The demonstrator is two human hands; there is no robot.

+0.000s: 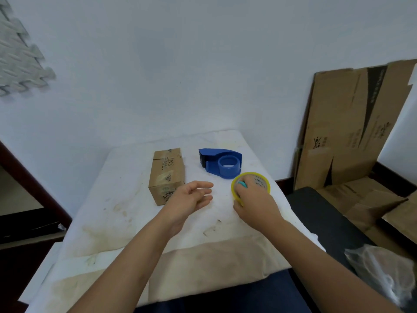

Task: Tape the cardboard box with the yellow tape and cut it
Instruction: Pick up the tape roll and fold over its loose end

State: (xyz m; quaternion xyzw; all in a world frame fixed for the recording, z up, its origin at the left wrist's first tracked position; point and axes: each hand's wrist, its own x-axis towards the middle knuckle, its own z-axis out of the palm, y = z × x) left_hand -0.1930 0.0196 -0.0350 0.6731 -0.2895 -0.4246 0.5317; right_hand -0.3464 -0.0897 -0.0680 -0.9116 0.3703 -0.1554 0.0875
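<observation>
A small closed cardboard box (167, 175) lies on the white cloth-covered table (126, 211), left of centre, with old tape patches on it. A blue tape dispenser (220, 162) with an empty hub sits behind and to the right of the box. The yellow tape roll (259, 179) lies flat near the table's right edge. My right hand (255, 202) rests on the roll, fingers curled over its near rim and into its core. My left hand (191, 196) hovers open, palm up, just right of the box's near end, holding nothing.
Flattened cardboard sheets (352, 132) lean against the wall at the right, with more cardboard (370, 204) on the floor. A dark cushion (316, 213) lies beside the table's right edge. Crumpled clear plastic (379, 267) is at lower right. A foam mat (18, 57) hangs on the left wall.
</observation>
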